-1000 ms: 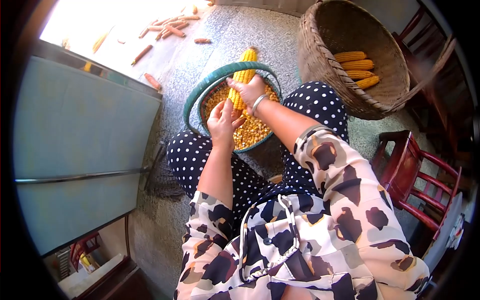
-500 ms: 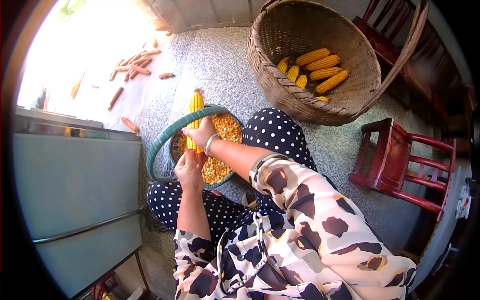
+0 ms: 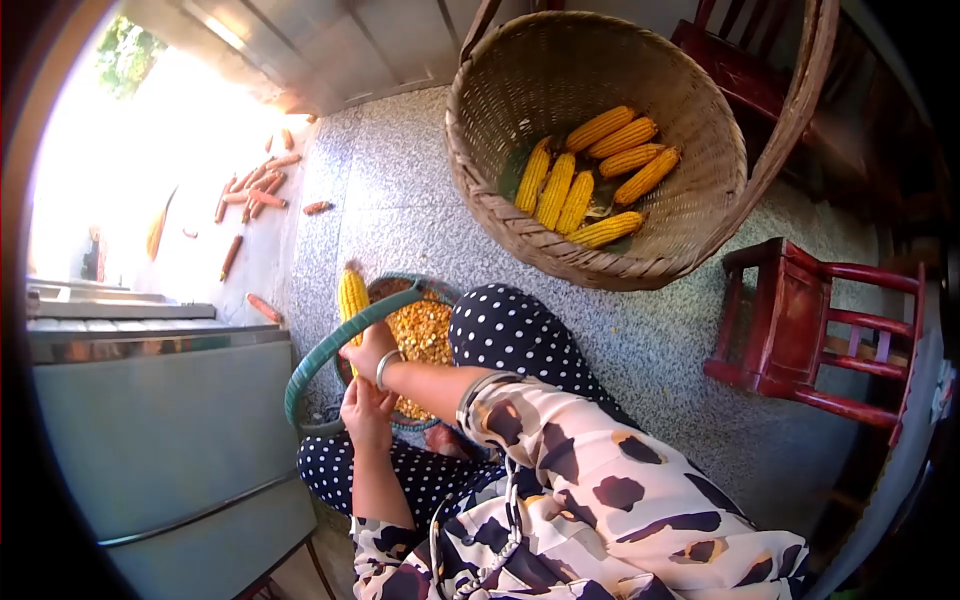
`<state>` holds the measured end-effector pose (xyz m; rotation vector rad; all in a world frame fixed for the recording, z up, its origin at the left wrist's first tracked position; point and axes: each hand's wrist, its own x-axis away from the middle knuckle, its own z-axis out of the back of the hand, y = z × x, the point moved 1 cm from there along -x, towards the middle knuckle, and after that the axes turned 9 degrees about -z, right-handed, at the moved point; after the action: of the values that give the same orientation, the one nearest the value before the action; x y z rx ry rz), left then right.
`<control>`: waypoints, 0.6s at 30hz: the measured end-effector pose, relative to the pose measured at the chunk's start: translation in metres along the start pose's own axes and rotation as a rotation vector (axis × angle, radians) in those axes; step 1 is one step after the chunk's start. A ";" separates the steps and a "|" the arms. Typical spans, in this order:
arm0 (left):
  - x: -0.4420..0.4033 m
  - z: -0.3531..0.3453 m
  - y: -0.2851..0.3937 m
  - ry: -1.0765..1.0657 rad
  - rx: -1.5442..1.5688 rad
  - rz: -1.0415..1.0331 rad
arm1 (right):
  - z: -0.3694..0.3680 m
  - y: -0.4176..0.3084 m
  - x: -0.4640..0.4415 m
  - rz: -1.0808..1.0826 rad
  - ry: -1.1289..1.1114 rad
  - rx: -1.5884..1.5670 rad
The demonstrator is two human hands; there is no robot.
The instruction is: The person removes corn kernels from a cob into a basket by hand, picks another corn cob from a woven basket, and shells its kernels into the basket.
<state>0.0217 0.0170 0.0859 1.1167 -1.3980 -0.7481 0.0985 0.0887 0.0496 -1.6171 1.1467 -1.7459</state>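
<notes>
Both my hands are on one yellow corn cob [image 3: 352, 293], which stands roughly upright over a small basket. My right hand [image 3: 371, 350], with a bangle at the wrist, wraps round the cob's middle. Lower down, my left hand [image 3: 368, 414] grips the cob's bottom end; its fingertips are partly hidden. Loose corn kernels [image 3: 425, 330] fill much of the small basket [image 3: 440, 287], which sits between my knees. Its green wrapped handle [image 3: 325, 350] arches up on the left, passing in front of part of the cob.
A large wicker basket [image 3: 480, 205] holding several whole corn cobs [image 3: 630, 172] stands ahead to the right. Stripped cobs [image 3: 262, 190] lie on the floor near the bright doorway. A pale cabinet [image 3: 170, 420] is at my left, a red wooden chair [image 3: 790, 320] at my right.
My view has tilted up and shifted, so more of the large basket's inside shows. Both hands stay on the cob, which now sits further left against the small basket's handle.
</notes>
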 end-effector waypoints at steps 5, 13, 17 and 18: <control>0.000 0.008 -0.006 -0.060 0.083 0.057 | 0.007 -0.009 0.010 -0.020 -0.039 -0.020; 0.003 -0.012 0.005 -0.098 0.175 0.093 | 0.007 -0.017 0.007 -0.058 -0.087 0.003; 0.001 -0.009 0.004 -0.081 0.120 0.070 | 0.006 -0.018 0.003 -0.068 -0.102 0.003; 0.000 -0.008 0.004 -0.090 0.137 0.067 | 0.006 -0.017 0.002 -0.069 -0.106 0.002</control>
<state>0.0292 0.0195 0.0905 1.1471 -1.5746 -0.6700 0.1067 0.0946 0.0648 -1.7448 1.0507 -1.6810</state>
